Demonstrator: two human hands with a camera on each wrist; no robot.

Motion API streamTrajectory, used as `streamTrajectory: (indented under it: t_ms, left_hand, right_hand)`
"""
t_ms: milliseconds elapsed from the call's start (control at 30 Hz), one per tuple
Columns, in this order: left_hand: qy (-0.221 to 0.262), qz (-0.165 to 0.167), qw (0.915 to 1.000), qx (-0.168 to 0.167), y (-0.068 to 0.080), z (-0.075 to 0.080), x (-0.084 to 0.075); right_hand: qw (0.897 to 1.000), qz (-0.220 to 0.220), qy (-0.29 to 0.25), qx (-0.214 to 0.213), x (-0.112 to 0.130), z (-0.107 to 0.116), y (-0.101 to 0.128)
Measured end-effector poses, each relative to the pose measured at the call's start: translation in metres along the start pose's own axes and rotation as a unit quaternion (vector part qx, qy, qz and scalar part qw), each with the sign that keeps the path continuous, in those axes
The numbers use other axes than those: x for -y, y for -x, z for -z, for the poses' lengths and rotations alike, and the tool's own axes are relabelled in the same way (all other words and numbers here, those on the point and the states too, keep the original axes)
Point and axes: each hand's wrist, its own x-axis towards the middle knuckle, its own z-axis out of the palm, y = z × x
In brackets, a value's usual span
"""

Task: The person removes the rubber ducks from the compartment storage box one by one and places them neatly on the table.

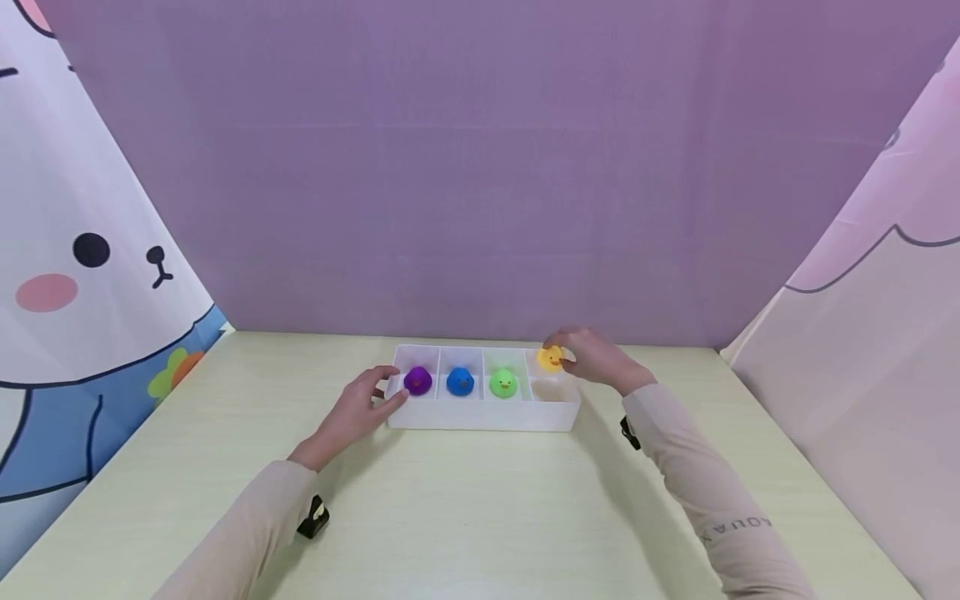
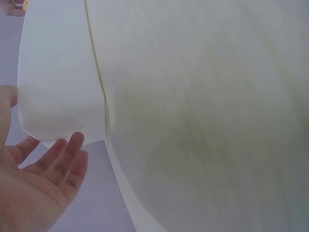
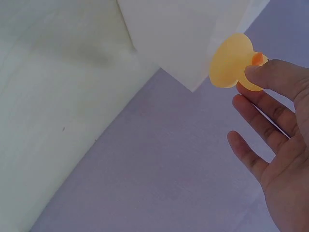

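Observation:
A white box with a row of compartments stands toward the back of the table. My left hand holds its left end, thumb at the front rim and fingers round the side; in the left wrist view the fingers lie against the end wall. My right hand pinches a yellow rubber duck between thumb and fingers, just above the rightmost compartment. The right wrist view shows the duck from below with its orange beak. Purple, blue and green rubber ducks sit in separate compartments left of it.
The pale table reaches back to a purple cloth wall. Printed cloth panels close off the left side and the right side. Both sleeved wrists carry small black devices.

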Motion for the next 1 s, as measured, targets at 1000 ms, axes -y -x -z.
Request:
streamTrajectory:
  t_ms: [1000]
  left_hand:
    - [-0.001,0.009,0.9999,0.006,-0.001,-0.001,0.004]
  right_hand:
    - [0.999,-0.017,0.025,-0.042,-0.045,0.006,0.045]
